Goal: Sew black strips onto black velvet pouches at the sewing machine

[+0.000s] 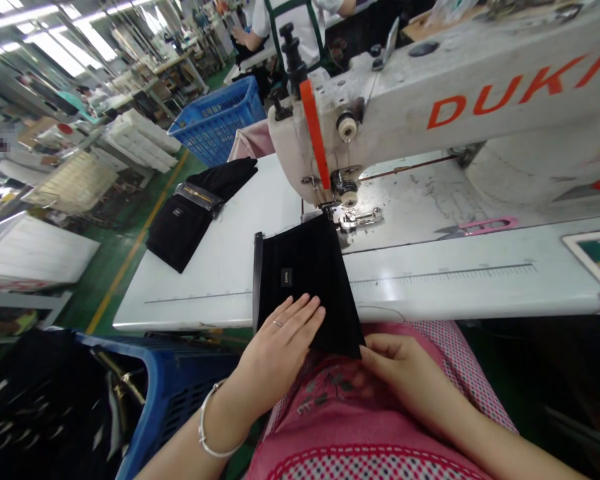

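At the near left, a blue crate (180, 393) is seen, filled with dark pieces and metal fittings. Farther back on the left part of the white table (220, 267), a stack of black fabric pieces (190, 217) is laid, with a metal-trimmed strip across its top. Beyond it, at the far left of the table, a blue basket (220, 120) is placed.

In the middle, a black fabric piece (307, 280) with a small label is spread over the near edge of the table, its far end tucked under the presser foot (353, 217) of the sewing machine (460, 93). The left hand (280, 347) is laid flat on the near part of the fabric, fingers straight and together, a ring and a bracelet being worn. Just right of it, the near right corner of the fabric is pinched by the right hand (405, 373), fingers curled shut on the cloth. Farther right, pink-handled scissors (480, 227) are rested on the machine bed.
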Demonstrator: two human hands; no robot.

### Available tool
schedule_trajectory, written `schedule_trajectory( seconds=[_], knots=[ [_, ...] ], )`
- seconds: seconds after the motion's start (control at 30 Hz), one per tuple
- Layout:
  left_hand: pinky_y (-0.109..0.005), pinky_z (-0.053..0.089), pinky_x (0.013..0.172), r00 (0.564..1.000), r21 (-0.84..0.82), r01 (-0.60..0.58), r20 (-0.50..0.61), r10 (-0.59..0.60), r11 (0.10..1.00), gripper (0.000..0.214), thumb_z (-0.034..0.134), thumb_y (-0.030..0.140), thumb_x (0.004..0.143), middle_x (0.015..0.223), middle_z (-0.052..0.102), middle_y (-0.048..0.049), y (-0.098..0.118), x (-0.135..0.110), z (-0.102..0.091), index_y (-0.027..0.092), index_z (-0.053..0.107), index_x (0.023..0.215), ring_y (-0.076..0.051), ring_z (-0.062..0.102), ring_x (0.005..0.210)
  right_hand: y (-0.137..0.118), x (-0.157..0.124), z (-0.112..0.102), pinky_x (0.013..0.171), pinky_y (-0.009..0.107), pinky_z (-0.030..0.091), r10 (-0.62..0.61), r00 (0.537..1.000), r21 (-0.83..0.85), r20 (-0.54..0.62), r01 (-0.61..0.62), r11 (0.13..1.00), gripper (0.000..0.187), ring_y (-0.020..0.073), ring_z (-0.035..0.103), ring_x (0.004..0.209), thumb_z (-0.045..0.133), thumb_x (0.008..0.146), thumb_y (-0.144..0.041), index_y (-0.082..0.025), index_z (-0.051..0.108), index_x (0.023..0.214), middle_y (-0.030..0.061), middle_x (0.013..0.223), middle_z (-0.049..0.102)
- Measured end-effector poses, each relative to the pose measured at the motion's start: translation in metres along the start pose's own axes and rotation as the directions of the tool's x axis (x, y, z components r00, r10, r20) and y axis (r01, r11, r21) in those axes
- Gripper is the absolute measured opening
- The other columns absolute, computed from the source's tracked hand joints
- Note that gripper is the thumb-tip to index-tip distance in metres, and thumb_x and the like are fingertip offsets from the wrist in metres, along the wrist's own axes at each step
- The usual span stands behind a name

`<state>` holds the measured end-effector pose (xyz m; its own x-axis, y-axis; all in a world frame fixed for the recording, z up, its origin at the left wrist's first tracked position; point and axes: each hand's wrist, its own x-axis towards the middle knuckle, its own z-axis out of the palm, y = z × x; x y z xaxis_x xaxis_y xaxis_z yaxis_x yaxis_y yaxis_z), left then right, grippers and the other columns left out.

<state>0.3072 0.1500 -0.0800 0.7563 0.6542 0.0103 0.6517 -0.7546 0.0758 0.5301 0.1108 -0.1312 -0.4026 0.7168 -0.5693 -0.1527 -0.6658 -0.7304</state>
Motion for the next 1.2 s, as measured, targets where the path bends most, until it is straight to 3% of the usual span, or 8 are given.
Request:
schedule_trajectory(
  seconds=[0.23,0.37,0.5,0.63,0.77,0.87,0.97,1.2],
  knots=[
    [-0.035,0.049,0.088,0.958,-0.042,-0.071,-0.282,0.057,0.997,0.036,0.059,0.013,0.088,0.105,0.067,-0.0058,0.033,-0.005,0.006,0.019,0.059,0.123,-0.019,0.061,0.096,0.004,-0.004,0.0,0.064,0.03,0.054,0.004,1.0,0.058,-0.009,-0.004,0.998,0.045,0.0185,0.067,0.073,0.069,0.074,-0.057,-0.02,0.069,0.098,0.004,0.087,0.071],
    [-0.037,0.047,0.085,0.71,-0.265,0.323,-0.568,-0.418,0.909,0.023,0.071,0.017,0.078,0.092,0.061,-0.0042,0.028,-0.038,0.018,0.018,0.061,0.099,-0.019,0.057,0.089,0.005,-0.003,-0.004,0.061,0.029,0.054,-0.002,0.998,0.064,-0.065,0.006,0.998,0.049,0.0178,0.067,0.072,0.071,0.072,-0.057,-0.021,0.068,0.105,0.0045,0.095,0.071],
    [-0.033,0.051,0.074,0.373,-0.82,0.513,-0.052,-0.926,0.253,0.032,0.061,0.039,0.087,0.105,0.057,-0.0069,0.01,-0.052,0.027,0.019,0.053,0.111,-0.019,0.059,0.089,0.01,0.003,-0.006,0.054,0.026,0.049,-0.001,0.996,0.011,-0.093,0.002,1.0,0.04,0.0138,0.061,0.057,0.069,0.074,-0.055,-0.019,0.068,0.089,0.0008,0.071,0.066],
    [-0.021,0.043,0.054,0.401,-0.917,0.306,0.368,-0.839,-0.256,0.037,0.071,0.038,0.081,0.082,0.055,0.0013,-0.003,-0.048,0.03,0.017,0.052,0.104,-0.009,0.053,0.061,0.013,0.005,-0.007,0.053,0.025,0.047,0.001,0.996,0.027,-0.094,0.002,1.0,0.038,0.0117,0.058,0.054,0.071,0.073,-0.054,-0.018,0.064,0.079,-0.0012,0.064,0.063],
    [-0.034,0.051,0.077,0.346,-0.842,0.51,0.016,-0.938,0.174,0.044,0.073,0.038,0.079,0.104,0.06,-0.0067,-0.003,-0.049,0.024,0.018,0.054,0.114,-0.019,0.061,0.09,0.012,0.003,-0.005,0.052,0.024,0.047,0.01,0.995,0.024,-0.095,-0.008,1.0,0.04,0.0112,0.058,0.052,0.072,0.072,-0.055,-0.017,0.063,0.078,-0.0005,0.063,0.063],
    [-0.047,0.041,0.1,0.586,-0.373,0.543,-0.474,-0.657,0.753,0.045,0.076,0.031,0.077,0.122,0.057,-0.0092,0.01,-0.04,0.014,0.022,0.058,0.118,-0.027,0.053,0.115,0.011,0.001,-0.003,0.053,0.024,0.047,0.012,0.995,0.036,-0.094,-0.008,0.999,0.04,0.0114,0.059,0.053,0.072,0.072,-0.056,-0.017,0.063,0.078,0.0006,0.067,0.066],
    [-0.044,0.039,0.1,0.91,-0.024,0.162,-0.383,-0.159,0.986,0.04,0.071,0.022,0.083,0.122,0.06,-0.0072,0.026,-0.019,0.009,0.025,0.061,0.121,-0.024,0.054,0.11,0.009,-0.001,-0.002,0.054,0.024,0.048,0.02,0.995,0.033,-0.1,-0.017,0.999,0.039,0.0119,0.06,0.055,0.072,0.071,-0.055,-0.018,0.063,0.077,0.0005,0.068,0.066],
    [-0.034,0.045,0.086,0.955,-0.138,-0.098,-0.293,0.053,0.986,0.029,0.056,0.016,0.094,0.106,0.066,-0.0052,0.03,0.011,0.019,0.017,0.061,0.122,-0.018,0.054,0.097,0.011,-0.002,-0.002,0.053,0.022,0.046,0.014,0.999,0.108,-0.038,-0.01,0.994,0.039,0.0099,0.058,0.054,0.077,0.067,-0.053,-0.018,0.061,0.075,-0.0021,0.065,0.063]
  ],
)
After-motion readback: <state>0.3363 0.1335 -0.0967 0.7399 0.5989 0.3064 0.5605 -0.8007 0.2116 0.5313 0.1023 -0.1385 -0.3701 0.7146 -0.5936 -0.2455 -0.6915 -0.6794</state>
